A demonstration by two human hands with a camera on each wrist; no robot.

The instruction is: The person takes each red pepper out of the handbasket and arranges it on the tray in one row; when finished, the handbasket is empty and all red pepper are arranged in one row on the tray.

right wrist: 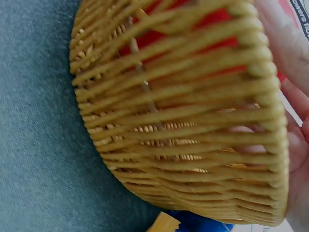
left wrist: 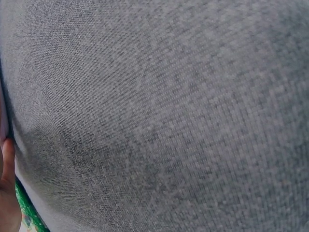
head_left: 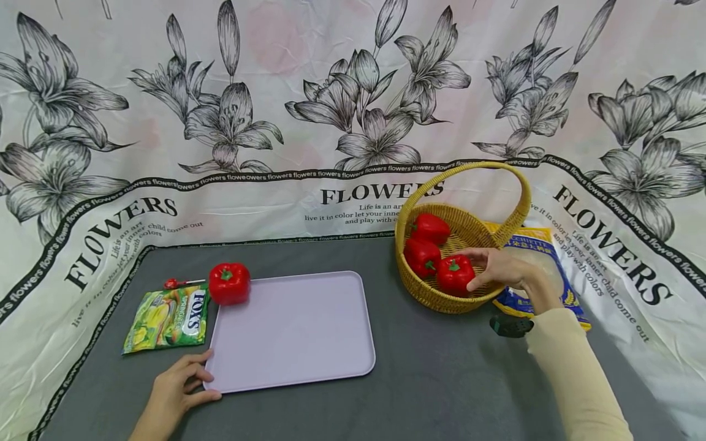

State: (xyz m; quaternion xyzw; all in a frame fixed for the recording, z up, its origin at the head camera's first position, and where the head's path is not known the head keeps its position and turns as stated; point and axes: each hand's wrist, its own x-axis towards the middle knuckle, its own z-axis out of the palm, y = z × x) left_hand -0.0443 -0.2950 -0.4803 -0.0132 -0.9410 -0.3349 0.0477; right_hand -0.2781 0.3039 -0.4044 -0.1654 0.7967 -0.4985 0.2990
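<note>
Green packet (head_left: 167, 320) near surface's (head_left: 441, 373) left edge; right grip (head_left: 499, 269) around basket's (head_left: 415, 286) pepper (head_left: 453, 275), left grip (head_left: 175, 384) round tray (head_left: 292, 331) corner; flowered backdrop (head_left: 309, 141).

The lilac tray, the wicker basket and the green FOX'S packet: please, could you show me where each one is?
Lilac tray (head_left: 292, 334): head view, bare flat middle.
Wicker basket (right wrist: 193, 111): right wrist view, woven outer wall.
Green FOX'S packet (head_left: 165, 318): head view, printed front.

Both hands (head_left: 175, 387) (head_left: 501, 268) well apart
</note>
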